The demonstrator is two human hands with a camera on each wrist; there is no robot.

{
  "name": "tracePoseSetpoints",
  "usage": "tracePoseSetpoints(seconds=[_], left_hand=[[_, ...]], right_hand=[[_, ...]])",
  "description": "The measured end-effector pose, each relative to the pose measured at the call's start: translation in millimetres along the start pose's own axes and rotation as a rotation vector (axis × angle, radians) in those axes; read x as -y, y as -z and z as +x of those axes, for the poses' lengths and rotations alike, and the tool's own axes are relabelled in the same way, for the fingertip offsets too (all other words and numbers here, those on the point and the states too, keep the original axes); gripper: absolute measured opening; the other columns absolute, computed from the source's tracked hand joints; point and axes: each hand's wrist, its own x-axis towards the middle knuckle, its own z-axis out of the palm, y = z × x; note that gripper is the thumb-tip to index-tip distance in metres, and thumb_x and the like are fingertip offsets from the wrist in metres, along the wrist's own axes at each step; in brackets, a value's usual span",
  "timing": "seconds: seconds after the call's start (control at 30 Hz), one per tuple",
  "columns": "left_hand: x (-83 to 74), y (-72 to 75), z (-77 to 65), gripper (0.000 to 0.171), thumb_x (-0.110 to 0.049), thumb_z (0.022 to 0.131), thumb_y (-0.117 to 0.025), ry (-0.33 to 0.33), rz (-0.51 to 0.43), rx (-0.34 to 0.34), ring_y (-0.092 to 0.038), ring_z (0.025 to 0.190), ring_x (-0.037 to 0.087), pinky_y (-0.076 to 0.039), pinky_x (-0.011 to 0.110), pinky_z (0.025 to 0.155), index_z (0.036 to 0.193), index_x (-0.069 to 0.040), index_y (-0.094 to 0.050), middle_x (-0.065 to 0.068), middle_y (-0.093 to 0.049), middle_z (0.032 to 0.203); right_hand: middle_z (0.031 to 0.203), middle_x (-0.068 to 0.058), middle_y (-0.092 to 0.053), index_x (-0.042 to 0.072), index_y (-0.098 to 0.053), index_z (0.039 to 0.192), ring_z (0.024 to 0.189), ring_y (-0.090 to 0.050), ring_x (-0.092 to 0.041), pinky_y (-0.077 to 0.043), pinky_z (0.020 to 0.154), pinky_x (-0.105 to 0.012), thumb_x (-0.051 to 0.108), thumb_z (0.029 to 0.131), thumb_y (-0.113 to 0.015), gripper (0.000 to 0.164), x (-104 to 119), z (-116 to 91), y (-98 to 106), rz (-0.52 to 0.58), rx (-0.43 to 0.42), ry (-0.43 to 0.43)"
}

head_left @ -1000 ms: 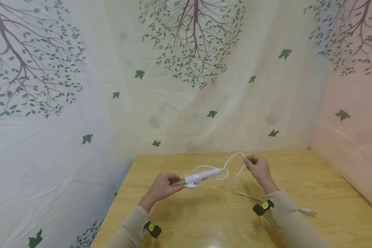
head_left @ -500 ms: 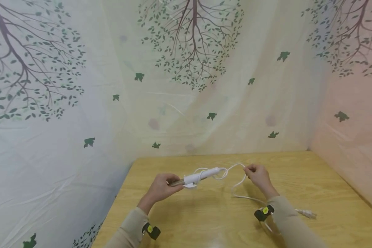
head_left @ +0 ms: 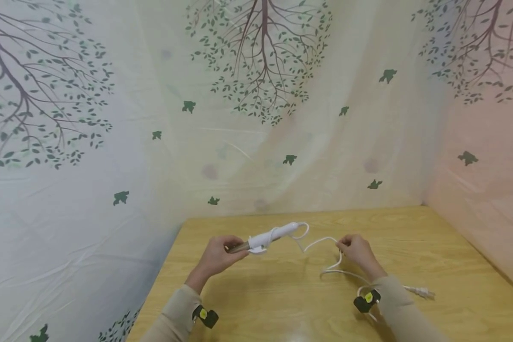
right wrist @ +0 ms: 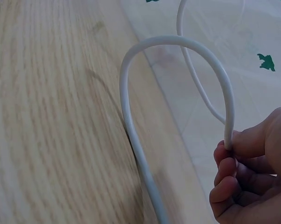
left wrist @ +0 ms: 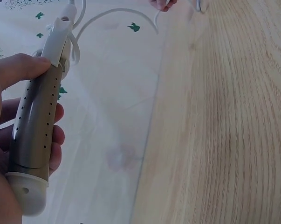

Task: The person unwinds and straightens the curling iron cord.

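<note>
A curling iron (head_left: 282, 231) with a white handle and a bronze-coloured metal barrel is held above the table, its handle tilted up to the right. My left hand (head_left: 215, 257) grips it by the barrel; in the left wrist view, rows of small holes run along the barrel (left wrist: 35, 121) and the thumb lies near the white clip lever. Part of the white cord (head_left: 318, 241) loops round the handle. To the right, my right hand (head_left: 359, 254) pinches the cord between thumb and fingertips. A bend of cord (right wrist: 125, 93) rises from those fingers in the right wrist view.
The wooden table (head_left: 273, 304) is bordered by hanging sheets (head_left: 248, 180) printed with trees and leaves. The cord's plug (head_left: 421, 292) lies on the table beyond the right forearm, with more cord lying under the right wrist.
My right hand has moved down with the cord. The loops near the handle's end have loosened and shifted, with fewer around it. The curling iron has moved slightly left and up.
</note>
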Motion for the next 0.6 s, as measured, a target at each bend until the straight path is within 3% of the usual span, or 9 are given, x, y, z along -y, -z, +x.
tracePoseSetpoints(seconds=[0.3, 0.6], left_hand=[[3.3, 0.9, 2.2, 0.022, -0.028, 0.078, -0.082, 0.014, 0.001, -0.039, -0.059, 0.068, 0.009, -0.048, 0.024, 0.059, 0.094, -0.015, -0.074, -0.002, -0.071, 0.084], [9.4, 3.8, 7.4, 0.023, -0.028, 0.079, -0.082, 0.016, 0.009, -0.103, -0.059, 0.067, 0.009, -0.048, 0.024, 0.059, 0.094, -0.013, -0.074, 0.0, -0.072, 0.084]], right_hand=[[0.077, -0.005, -0.065, 0.002, -0.068, 0.09, 0.071, -0.056, -0.016, -0.045, 0.063, -0.03, 0.01, 0.092, -0.061, 0.011, 1.5, -18.8, -5.7, -0.075, 0.027, 0.036], [0.075, -0.001, -0.064, 0.006, -0.067, 0.084, 0.069, -0.055, -0.011, -0.046, 0.061, -0.025, 0.007, 0.089, -0.066, 0.006, -1.1, -32.8, -11.0, -0.116, -0.003, 0.176]])
